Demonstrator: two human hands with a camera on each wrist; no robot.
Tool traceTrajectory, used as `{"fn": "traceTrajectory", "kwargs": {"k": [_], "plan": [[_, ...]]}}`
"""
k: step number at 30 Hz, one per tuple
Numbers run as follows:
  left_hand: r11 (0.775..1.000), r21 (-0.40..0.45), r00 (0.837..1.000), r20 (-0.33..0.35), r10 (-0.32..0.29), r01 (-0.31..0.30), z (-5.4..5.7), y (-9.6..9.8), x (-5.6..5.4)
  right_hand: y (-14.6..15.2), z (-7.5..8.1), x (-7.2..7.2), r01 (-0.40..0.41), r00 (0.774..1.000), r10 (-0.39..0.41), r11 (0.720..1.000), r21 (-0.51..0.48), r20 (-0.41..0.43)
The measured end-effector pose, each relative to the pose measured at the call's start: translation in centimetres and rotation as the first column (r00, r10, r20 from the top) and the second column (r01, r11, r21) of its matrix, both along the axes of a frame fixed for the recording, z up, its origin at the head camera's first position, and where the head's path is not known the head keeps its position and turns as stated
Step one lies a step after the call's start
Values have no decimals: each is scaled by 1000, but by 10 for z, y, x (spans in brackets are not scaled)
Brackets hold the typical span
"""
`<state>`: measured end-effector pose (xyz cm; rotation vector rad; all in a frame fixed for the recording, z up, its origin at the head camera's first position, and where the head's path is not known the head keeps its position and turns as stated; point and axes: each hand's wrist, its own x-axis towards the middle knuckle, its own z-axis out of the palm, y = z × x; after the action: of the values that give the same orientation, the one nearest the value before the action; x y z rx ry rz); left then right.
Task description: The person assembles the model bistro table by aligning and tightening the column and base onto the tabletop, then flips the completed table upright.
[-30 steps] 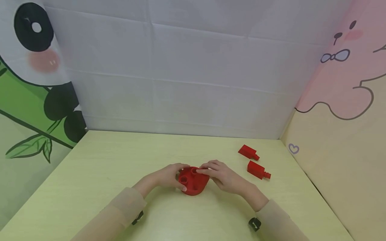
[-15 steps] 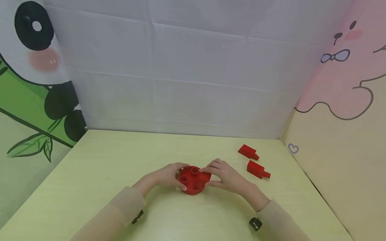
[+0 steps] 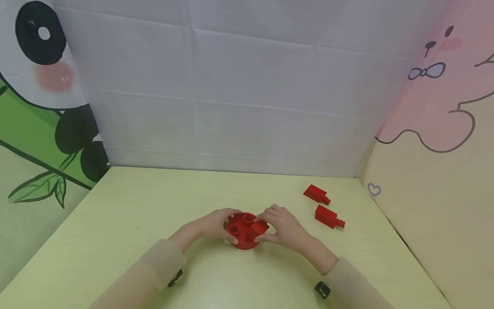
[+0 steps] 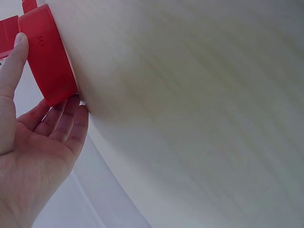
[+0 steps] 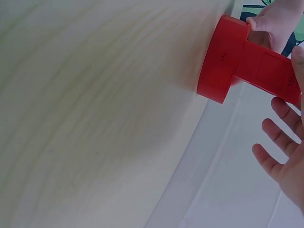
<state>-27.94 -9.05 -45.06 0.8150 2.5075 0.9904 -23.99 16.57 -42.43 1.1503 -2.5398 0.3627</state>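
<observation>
A round red base [image 3: 244,245] with raised round sockets rests on the table in the head view. My left hand [image 3: 216,224] holds its left side, thumb on the front rim and fingers behind; the left wrist view shows the thumb and fingertips against the red wall [image 4: 45,57]. A red block [image 5: 268,70] stands up from the base's right part. My right hand [image 3: 283,226] pinches the block's top end between thumb and forefinger, the other fingers spread apart in the right wrist view. Whether the block's lower end sits in a socket is hidden.
Two more red blocks with narrow pegs, a slanted-end one [image 3: 317,194] and a boxy one [image 3: 329,216], lie to the right on the pale table [image 3: 173,189]. A white cloth wall [image 3: 231,128] rises behind the table, with printed panels at both sides.
My right fingers have drawn back from over the base's top. The right thumb has come out in front and now pinches the block with the forefinger. The left hand keeps its hold.
</observation>
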Motion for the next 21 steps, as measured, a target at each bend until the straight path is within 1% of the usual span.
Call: {"fn": "traceTrajectory", "kwargs": {"k": [4, 7, 9, 11, 14, 16, 17, 19, 21], "plan": [[1000, 10, 1000, -4, -10, 10, -1, -1, 0, -1, 2, 0, 7, 1000, -6, 999, 33, -21], [1000, 12, 1000, -7, -14, 14, -2, -1, -2, -1, 4, 1, 22, 1000, -22, 999, 50, -7], [1000, 14, 1000, -8, -16, 16, -3, 0, -2, -1, 4, 1, 29, 999, -31, 998, 47, 26], [1000, 16, 1000, -8, -15, 16, -2, 0, -2, 0, 5, 2, 32, 996, -35, 999, 37, 76], [1000, 10, 1000, -11, -15, 15, -1, 1, -2, 4, 4, 3, 44, 987, -47, 999, 21, 153], [1000, 9, 1000, -14, -9, 9, 0, 1, -1, 9, 3, 3, 66, 979, -66, 998, 8, 191], [1000, 8, 1000, -17, -7, 7, 0, 1, 0, 13, 2, 2, 83, 977, -83, 997, 5, 197], [1000, 2, 999, -40, -2, 2, 1, 3, 3, 23, 1, 0, 133, 968, -126, 991, -15, 219], [1000, 14, 998, -68, 10, -9, 4, 6, 7, 35, 2, -2, 191, 958, -178, 981, -34, 225]]}}
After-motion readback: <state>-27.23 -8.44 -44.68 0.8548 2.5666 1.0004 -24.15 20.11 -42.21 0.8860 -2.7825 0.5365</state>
